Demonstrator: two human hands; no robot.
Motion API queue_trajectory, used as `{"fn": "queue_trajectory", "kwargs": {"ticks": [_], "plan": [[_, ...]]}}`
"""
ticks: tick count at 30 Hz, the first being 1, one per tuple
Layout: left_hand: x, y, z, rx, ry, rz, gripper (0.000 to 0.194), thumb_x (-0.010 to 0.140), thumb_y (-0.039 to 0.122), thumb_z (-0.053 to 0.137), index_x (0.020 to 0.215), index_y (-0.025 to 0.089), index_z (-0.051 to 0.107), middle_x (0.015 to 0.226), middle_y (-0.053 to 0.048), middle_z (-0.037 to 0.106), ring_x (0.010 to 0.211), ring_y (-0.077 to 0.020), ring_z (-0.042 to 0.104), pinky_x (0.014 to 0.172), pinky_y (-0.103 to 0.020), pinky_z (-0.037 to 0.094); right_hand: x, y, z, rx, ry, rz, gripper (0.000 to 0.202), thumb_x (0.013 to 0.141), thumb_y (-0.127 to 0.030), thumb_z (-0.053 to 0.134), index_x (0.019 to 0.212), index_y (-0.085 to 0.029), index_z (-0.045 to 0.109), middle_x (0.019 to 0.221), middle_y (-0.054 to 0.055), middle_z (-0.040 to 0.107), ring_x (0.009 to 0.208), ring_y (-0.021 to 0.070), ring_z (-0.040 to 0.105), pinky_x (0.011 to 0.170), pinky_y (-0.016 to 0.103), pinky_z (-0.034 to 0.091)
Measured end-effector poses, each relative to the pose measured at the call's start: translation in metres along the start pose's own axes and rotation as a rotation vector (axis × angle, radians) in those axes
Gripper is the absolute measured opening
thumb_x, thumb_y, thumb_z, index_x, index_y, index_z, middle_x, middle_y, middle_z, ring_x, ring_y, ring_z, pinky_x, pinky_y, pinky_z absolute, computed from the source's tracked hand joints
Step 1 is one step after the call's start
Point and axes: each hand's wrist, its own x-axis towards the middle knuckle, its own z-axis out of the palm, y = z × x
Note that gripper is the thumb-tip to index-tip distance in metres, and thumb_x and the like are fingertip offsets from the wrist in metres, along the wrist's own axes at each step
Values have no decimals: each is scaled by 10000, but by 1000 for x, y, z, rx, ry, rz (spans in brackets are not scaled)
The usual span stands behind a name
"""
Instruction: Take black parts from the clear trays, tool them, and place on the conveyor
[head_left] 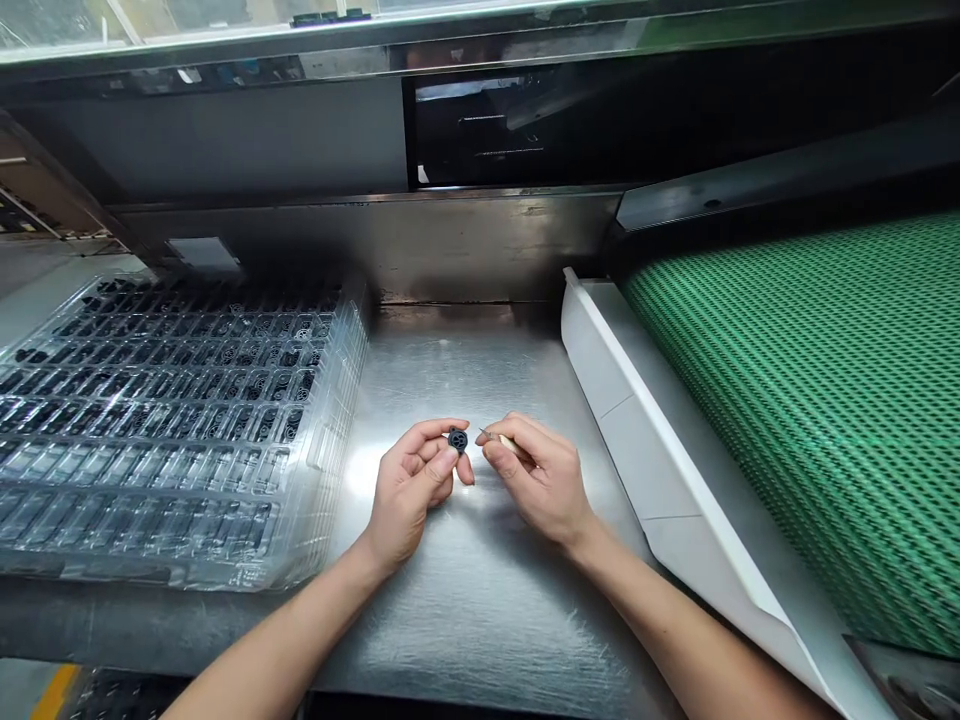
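My left hand (pixel 411 485) pinches a small round black part (pixel 457 439) between thumb and fingers, above the steel worktable (pixel 480 590). My right hand (pixel 538 478) is just to the right of it and grips a thin pointed tool (pixel 496 438) whose tip points at the black part, a little short of touching it. Both hands hover near the middle of the table.
A stack of clear plastic trays (pixel 172 420) on the left holds several small black parts in its far rows. A white angled guard (pixel 660 470) borders a green mesh conveyor belt (pixel 825 400) on the right. A dark steel back wall (pixel 450 245) closes off the rear.
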Motion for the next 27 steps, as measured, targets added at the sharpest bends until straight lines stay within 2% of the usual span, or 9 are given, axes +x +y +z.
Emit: {"fn": "queue_trajectory", "kwargs": {"ticks": [3, 6, 9, 12, 14, 16, 18, 21, 27], "plan": [[1, -1, 2, 15, 2, -14, 367, 1030, 390, 772, 1313, 164, 712, 807, -22, 684, 505, -42, 327, 486, -215, 210, -1, -3, 5, 68, -2, 71, 343, 1156, -463, 693, 921, -213, 712, 800, -1, 603, 657, 178, 517, 590, 317, 366], [1, -1, 5, 23, -16, -59, 409, 994, 433, 806, 1277, 155, 706, 788, -24, 679, 511, -54, 354, 477, -211, 221, -1, -6, 8, 122, -29, 118, 309, 1135, -312, 675, 839, -224, 683, 778, -12, 629, 660, 174, 544, 627, 316, 392], [3, -2, 6, -6, -23, -109, 397, 981, 457, 813, 1204, 154, 688, 755, -15, 669, 486, -50, 343, 453, -194, 208, -2, -8, 9, 122, -61, 100, 269, 1117, -242, 647, 850, -228, 685, 790, -13, 643, 690, 178, 574, 659, 317, 410], [6, -5, 2, -131, 74, -190, 367, 954, 432, 827, 1140, 171, 648, 768, -1, 658, 458, -43, 327, 415, -172, 180, -2, -8, 7, 57, -6, 95, 232, 1115, -257, 640, 887, -228, 669, 786, -9, 600, 664, 184, 514, 622, 324, 381], [9, -7, -2, -250, 194, -236, 362, 918, 384, 838, 1124, 190, 611, 829, -19, 681, 489, -68, 421, 414, -164, 267, -2, -8, 5, 23, 59, 110, 200, 1119, -264, 636, 924, -232, 665, 789, -15, 581, 621, 176, 449, 578, 325, 345], [11, -8, -4, -352, 291, -241, 348, 902, 328, 828, 1114, 194, 587, 925, -66, 720, 618, -128, 595, 527, -213, 486, -2, -8, 5, 4, 83, 101, 140, 1119, -247, 639, 988, -239, 686, 826, -19, 606, 616, 169, 452, 573, 321, 353], [12, -8, -4, -438, 325, -220, 317, 929, 310, 801, 1125, 179, 590, 1023, -121, 742, 836, -205, 723, 781, -333, 628, -2, -7, 6, 12, 50, 65, 101, 1119, -219, 648, 1043, -246, 708, 891, -14, 651, 677, 172, 535, 623, 316, 411], [12, -5, -1, -536, 299, -209, 309, 999, 377, 760, 1154, 154, 614, 1107, -162, 739, 1095, -273, 747, 1032, -405, 594, -5, -5, 11, 22, -43, -11, 88, 1109, -184, 685, 1151, -251, 722, 998, 10, 695, 849, 198, 644, 717, 318, 488], [6, -1, 4, -516, 241, -217, 372, 1044, 497, 714, 1218, 178, 635, 1232, -158, 726, 1244, -328, 714, 942, -404, 608, -14, 2, 22, -76, -159, -81, 137, 1092, -178, 692, 1206, -252, 701, 1171, 47, 727, 1056, 253, 716, 817, 360, 574]]}}
